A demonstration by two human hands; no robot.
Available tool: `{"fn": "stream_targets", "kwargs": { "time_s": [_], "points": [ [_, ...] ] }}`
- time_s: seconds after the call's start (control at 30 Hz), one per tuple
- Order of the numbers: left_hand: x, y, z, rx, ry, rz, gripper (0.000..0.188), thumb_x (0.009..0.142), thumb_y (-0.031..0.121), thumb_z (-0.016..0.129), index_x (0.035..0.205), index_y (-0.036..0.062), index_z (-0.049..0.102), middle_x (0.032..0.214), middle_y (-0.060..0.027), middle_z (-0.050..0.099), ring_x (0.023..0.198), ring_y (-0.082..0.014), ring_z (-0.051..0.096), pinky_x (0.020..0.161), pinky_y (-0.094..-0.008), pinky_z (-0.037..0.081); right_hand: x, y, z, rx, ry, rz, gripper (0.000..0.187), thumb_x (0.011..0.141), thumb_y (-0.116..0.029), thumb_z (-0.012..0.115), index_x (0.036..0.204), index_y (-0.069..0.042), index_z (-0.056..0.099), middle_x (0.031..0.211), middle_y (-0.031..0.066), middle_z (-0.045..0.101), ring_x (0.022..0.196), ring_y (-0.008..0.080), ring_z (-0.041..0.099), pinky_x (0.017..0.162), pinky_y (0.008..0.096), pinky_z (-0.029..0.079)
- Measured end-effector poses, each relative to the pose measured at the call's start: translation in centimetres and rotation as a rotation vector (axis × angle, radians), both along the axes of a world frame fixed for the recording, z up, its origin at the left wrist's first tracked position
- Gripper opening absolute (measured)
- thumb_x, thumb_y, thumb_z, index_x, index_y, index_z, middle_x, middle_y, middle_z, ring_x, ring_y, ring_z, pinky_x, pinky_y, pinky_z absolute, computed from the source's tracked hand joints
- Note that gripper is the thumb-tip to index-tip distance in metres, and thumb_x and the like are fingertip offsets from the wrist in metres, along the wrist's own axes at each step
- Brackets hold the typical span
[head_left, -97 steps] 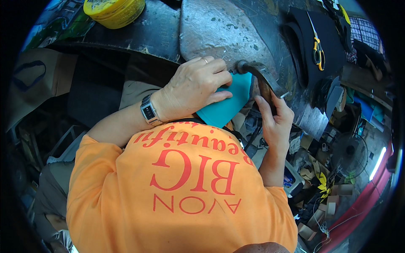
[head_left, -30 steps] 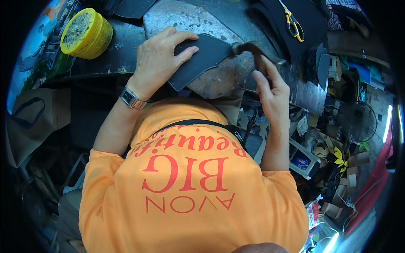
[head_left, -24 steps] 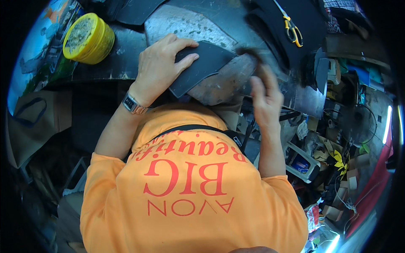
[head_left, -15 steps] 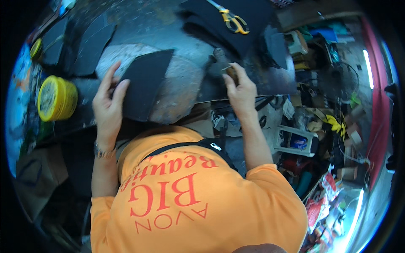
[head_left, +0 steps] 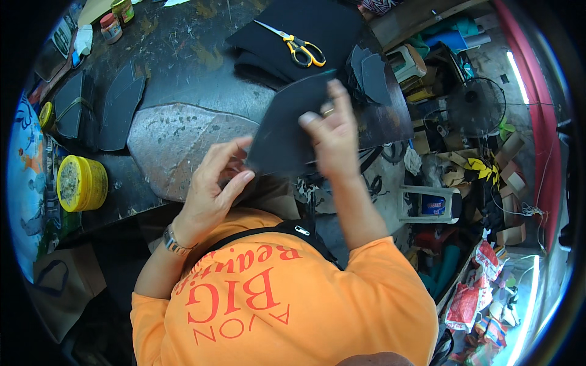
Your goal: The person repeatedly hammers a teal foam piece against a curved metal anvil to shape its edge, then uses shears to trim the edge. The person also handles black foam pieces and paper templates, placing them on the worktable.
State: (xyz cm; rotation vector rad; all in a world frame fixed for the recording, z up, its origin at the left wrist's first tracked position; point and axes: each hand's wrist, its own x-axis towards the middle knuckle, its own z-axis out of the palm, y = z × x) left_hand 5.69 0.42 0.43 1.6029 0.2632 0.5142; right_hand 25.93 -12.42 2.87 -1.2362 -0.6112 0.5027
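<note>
A black cut sheet piece (head_left: 287, 131) with a curved upper edge is held tilted over the near edge of the table. My right hand (head_left: 334, 137), a ring on one finger, grips its right side, thumb on the face turned up. At its lower left corner, my left hand (head_left: 217, 186) has thumb and fingers closed; its fingertips partly hide that corner. Just left of the piece lies a worn grey slab (head_left: 183, 146). Beyond it, yellow-and-black scissors (head_left: 299, 50) rest on a folded black sheet (head_left: 336, 27).
Stacked black cut pieces lie at the left (head_left: 122, 107) and right (head_left: 371, 76) of the dark table (head_left: 189, 61). A yellow tub (head_left: 82, 183) stands at the left edge. Off the table's right side are a pale stool (head_left: 430, 204), a fan (head_left: 476, 107) and clutter.
The black piece has been lifted from the slab and moved right. My left hand moved right with it; my right hand, which held a brownish object, now grips the piece.
</note>
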Motion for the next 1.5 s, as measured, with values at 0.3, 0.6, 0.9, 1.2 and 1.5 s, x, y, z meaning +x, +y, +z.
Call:
{"fn": "stream_targets", "kwargs": {
  "time_s": [0.3,0.6,0.9,1.2,1.5],
  "points": [
    [-4.2,5.3,-1.1,0.601,0.118,0.376,0.02,0.091,-0.001,0.068,0.11,0.0031,0.072,0.102,-0.0125,0.068,0.094,-0.0278,0.068,0.083,-0.0342,0.053,25.9,-5.4,3.7,-0.459,-0.237,-0.323,0.06,0.081,0.001,0.074,0.138,-0.002,0.055,0.095,0.0096,0.072,0.089,0.0187,0.07,0.086,0.0329,0.056],
    [-4.5,5.8,-4.4,0.762,0.078,0.499,0.013,0.086,0.003,0.071,0.098,0.0065,0.073,0.095,-0.0106,0.069,0.09,-0.0294,0.066,0.079,-0.0394,0.053,16.5,2.9,1.6,-0.57,-0.857,-0.242,0.05,0.084,-0.009,0.076,0.133,-0.008,0.064,0.107,0.011,0.066,0.098,0.0245,0.064,0.09,0.0344,0.052],
    [-4.9,5.5,-4.4,0.74,-0.005,0.542,0.014,0.083,0.004,0.074,0.096,0.0079,0.074,0.09,-0.0078,0.07,0.084,-0.0269,0.067,0.078,-0.0369,0.053,-1.4,19.7,-2.5,-0.336,-1.287,0.489,0.038,0.088,-0.007,0.07,0.126,-0.01,0.066,0.125,0.0144,0.065,0.118,0.0342,0.06,0.098,0.0416,0.05],
    [-5.1,5.8,-4.9,0.69,-0.081,0.528,0.017,0.08,0.0,0.075,0.094,0.0083,0.076,0.085,-0.0067,0.071,0.077,-0.0242,0.066,0.073,-0.0337,0.053,-3.0,31.3,-7.3,-0.12,-1.716,0.428,0.043,0.089,-0.005,0.062,0.128,-0.02,0.07,0.135,0.0116,0.063,0.128,0.0326,0.055,0.104,0.0438,0.046],
    [-5.3,5.8,-5.6,0.73,-0.053,0.514,0.016,0.081,0.007,0.075,0.097,0.0101,0.074,0.087,-0.0052,0.07,0.083,-0.0244,0.066,0.078,-0.0364,0.053,-3.8,28.0,-3.5,0.114,-1.196,0.389,0.015,0.092,-0.007,0.068,0.106,-0.009,0.074,0.103,0.0091,0.072,0.098,0.0328,0.067,0.084,0.0396,0.053]
  ]
}}
